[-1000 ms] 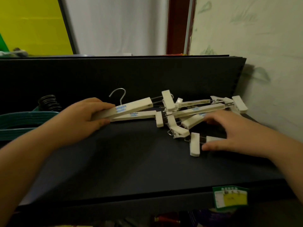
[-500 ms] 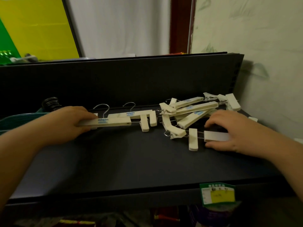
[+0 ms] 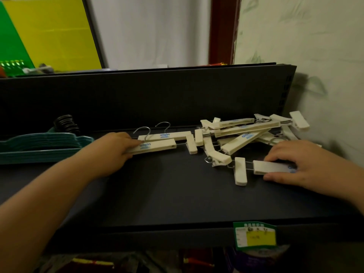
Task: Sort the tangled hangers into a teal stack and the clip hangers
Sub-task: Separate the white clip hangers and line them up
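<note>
Several cream clip hangers lie on a dark shelf [image 3: 157,194]. My left hand [image 3: 114,148] grips the left end of one clip hanger [image 3: 155,146], which lies flat beside a second one [image 3: 165,135], both with metal hooks. My right hand [image 3: 295,166] pinches the bar of another clip hanger [image 3: 269,167] between fingers and thumb, at the front of the tangled pile [image 3: 246,133] by the right wall. The teal stack [image 3: 43,146] of hangers with black hooks sits at the far left.
A dark back panel [image 3: 157,99] rises behind the shelf. The pale wall [image 3: 325,75] closes off the right side. A green and yellow price tag [image 3: 255,236] hangs on the shelf's front edge. Coloured goods show dimly below.
My left hand has drawn its clip hanger leftward out of the pile and laid it flat next to a second one. My right hand has taken hold of a hanger bar at the pile's front.
</note>
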### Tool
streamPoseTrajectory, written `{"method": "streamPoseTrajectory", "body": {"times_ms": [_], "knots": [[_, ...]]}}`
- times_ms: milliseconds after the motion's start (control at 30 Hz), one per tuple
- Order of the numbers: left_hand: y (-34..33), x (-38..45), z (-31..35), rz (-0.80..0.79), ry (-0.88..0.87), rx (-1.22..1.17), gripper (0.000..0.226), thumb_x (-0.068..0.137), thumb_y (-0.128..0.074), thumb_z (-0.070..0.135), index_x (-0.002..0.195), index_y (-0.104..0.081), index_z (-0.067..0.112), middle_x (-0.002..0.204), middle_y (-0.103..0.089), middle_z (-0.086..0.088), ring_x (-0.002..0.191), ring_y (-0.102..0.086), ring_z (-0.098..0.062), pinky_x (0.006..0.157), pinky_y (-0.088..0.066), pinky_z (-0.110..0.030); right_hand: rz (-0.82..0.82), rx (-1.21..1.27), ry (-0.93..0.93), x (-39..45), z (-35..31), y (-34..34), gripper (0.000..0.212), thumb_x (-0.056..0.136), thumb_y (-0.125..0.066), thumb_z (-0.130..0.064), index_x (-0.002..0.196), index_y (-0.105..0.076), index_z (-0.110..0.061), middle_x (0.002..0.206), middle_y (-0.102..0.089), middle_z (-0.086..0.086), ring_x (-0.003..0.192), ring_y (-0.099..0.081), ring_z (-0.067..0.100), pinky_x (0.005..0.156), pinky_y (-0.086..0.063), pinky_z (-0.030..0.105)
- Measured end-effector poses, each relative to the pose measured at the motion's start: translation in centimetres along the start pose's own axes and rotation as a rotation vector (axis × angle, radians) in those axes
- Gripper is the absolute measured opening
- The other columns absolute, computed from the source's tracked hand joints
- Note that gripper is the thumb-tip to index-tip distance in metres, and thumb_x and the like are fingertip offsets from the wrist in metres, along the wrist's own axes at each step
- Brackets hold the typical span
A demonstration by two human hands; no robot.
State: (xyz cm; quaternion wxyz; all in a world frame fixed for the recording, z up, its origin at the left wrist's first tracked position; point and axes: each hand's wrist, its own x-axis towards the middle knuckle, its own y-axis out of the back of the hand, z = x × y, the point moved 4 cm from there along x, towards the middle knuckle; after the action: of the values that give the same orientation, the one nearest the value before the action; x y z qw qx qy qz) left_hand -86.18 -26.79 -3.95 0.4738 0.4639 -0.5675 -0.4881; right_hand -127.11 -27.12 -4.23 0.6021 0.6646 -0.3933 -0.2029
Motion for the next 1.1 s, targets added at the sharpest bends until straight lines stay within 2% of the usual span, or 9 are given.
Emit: {"method": "streamPoseTrajectory", "body": {"times_ms": [100,200,333,467,533,733,900,1100], "knots": [[-0.2,0.0,-0.1,0.007,0.036,-0.064,0.052,0.096,-0.052,0.027,0.146,-0.037,0.033,0.139,-0.044,0.002,0.124,-0.043,-0.019,0.107,-0.035,-0.034,0.025,-0.005,0.017,-0.1,0.3,-0.1,0.041,0.073,-0.040,-0.089,0.094,-0.058,-0.058,0.095,-0.060,-0.031,0.094,-0.058,-0.006,0.080,-0.051,0.027],[-0.2,-0.1,-0.2,0.006,0.048,-0.095,0.052,0.096,-0.053,0.025,0.145,-0.038,0.033,0.140,-0.043,0.001,0.126,-0.041,-0.019,0.108,-0.034,-0.036,0.033,-0.017,0.018,-0.1,0.3,-0.2,0.051,0.073,-0.034,-0.090,0.099,-0.061,-0.055,0.094,-0.060,-0.032,0.096,-0.056,-0.007,0.082,-0.049,0.024],[-0.1,-0.1,-0.1,0.020,0.046,-0.099,0.052,0.093,-0.057,0.026,0.143,-0.042,0.032,0.139,-0.044,0.003,0.126,-0.041,-0.018,0.109,-0.034,-0.037,0.040,-0.006,0.022,-0.1,0.5,-0.3,0.057,0.074,-0.036,-0.089,0.104,-0.065,-0.050,0.096,-0.061,-0.031,0.096,-0.057,-0.007,0.083,-0.049,0.025],[0.1,0.6,1.2,0.009,-0.018,-0.110,0.044,0.092,-0.059,0.034,0.135,-0.050,0.030,0.151,-0.036,0.006,0.136,-0.034,-0.016,0.114,-0.027,-0.035,0.037,0.000,0.025,-0.1,0.6,-0.2,0.056,0.072,-0.035,-0.091,0.102,-0.063,-0.053,0.097,-0.060,-0.031,0.098,-0.057,-0.006,0.084,-0.048,0.022],[0.2,0.8,1.8,-0.026,0.001,-0.144,0.042,0.093,-0.057,0.035,0.133,-0.049,0.030,0.153,-0.033,0.008,0.135,-0.037,-0.015,0.112,-0.030,-0.035,0.028,0.003,0.019,-0.1,0.6,-0.2,0.055,0.071,-0.034,-0.092,0.101,-0.062,-0.055,0.098,-0.060,-0.032,0.099,-0.056,-0.007,0.085,-0.047,0.022],[-0.2,1.1,1.8,-0.046,0.107,-0.133,0.055,0.094,-0.053,0.039,0.145,-0.033,0.032,0.148,-0.041,0.002,0.128,-0.046,-0.017,0.107,-0.038,-0.037,0.076,-0.086,0.039,-0.4,0.3,0.1,0.065,0.080,-0.029,-0.086,0.110,-0.069,-0.045,0.093,-0.062,-0.029,0.091,-0.055,-0.006,0.082,-0.042,0.021],[-0.1,1.3,1.9,0.011,0.149,-0.139,0.054,0.093,-0.055,0.039,0.144,-0.039,0.028,0.142,-0.048,0.000,0.124,-0.049,-0.018,0.103,-0.039,-0.035,0.130,-0.106,0.037,-1.0,0.0,0.7,0.057,0.084,-0.037,-0.076,0.119,-0.066,-0.041,0.103,-0.063,-0.025,0.094,-0.055,-0.004,0.083,-0.044,0.027],[0.1,0.9,1.9,0.076,0.138,-0.106,0.051,0.093,-0.056,0.039,0.142,-0.045,0.028,0.140,-0.051,0.002,0.124,-0.049,-0.017,0.102,-0.039,-0.033,0.199,-0.029,0.052,-1.6,0.0,1.5,0.067,0.087,-0.030,-0.077,0.121,-0.067,-0.033,0.101,-0.061,-0.021,0.091,-0.055,-0.001,0.080,-0.047,0.030]]}}
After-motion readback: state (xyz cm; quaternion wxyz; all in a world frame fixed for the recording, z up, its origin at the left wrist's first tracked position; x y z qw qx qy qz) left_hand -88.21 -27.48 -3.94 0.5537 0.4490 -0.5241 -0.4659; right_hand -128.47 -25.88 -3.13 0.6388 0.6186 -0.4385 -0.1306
